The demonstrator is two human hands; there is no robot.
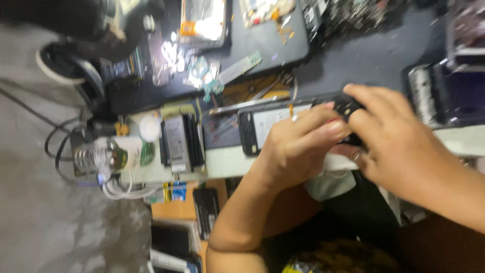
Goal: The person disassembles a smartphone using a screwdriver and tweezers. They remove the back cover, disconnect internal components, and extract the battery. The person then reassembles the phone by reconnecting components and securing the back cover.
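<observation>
1. Opened-up phone lying flat at the front edge of the white bench strip, back cover off, pale battery showing inside the dark frame
2. Left hand curled over the phone's right half, fingers bent down onto it, thumb and forefinger pinched near the top end – closed on the phone, looks like
3. Right hand coming in from the right, fingers folded around the phone's top end where the small black part sits; also gripping, not spread open. Ring on one finger
4. Pretty blurry shot tbh, so can't tell whether anything tiny is pinched between the fingertips
5. Just left of the phone: black and silver box-shaped unit standing on the same strip, then a round white and green tub and a coiled metal stand with cables
6. Behind, on the dark mat: scattered small parts, a green circuit strip, metal tweezers
7. Below the bench edge: another dark phone on an orange surface
</observation>
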